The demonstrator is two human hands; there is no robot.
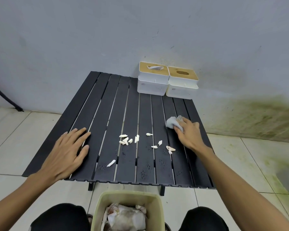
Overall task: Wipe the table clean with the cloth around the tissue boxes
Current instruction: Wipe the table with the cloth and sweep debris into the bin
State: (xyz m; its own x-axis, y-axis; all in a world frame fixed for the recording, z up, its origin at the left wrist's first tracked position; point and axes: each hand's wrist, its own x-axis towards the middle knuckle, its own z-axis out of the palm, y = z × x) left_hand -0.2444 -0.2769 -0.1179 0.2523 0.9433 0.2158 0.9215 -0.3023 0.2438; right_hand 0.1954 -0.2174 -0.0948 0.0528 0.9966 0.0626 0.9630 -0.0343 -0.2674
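A low black slatted table [107,105] stands against the wall. Two white tissue boxes with wooden lids sit side by side at its far right corner: the left box [153,80] has a tissue sticking out, the right box [183,84] shows only its slot. My right hand [189,133] presses a crumpled grey cloth [173,122] onto the right side of the table, well in front of the boxes. My left hand [68,150] lies flat on the table's left front part, fingers spread. Several small white paper scraps [128,140] and water drops lie between the hands.
A pale green waste bin [97,212] with crumpled paper in it stands on the tiled floor between my knees, just in front of the table. A dark chair leg [7,99] shows at far left. The wall at right carries green stains.
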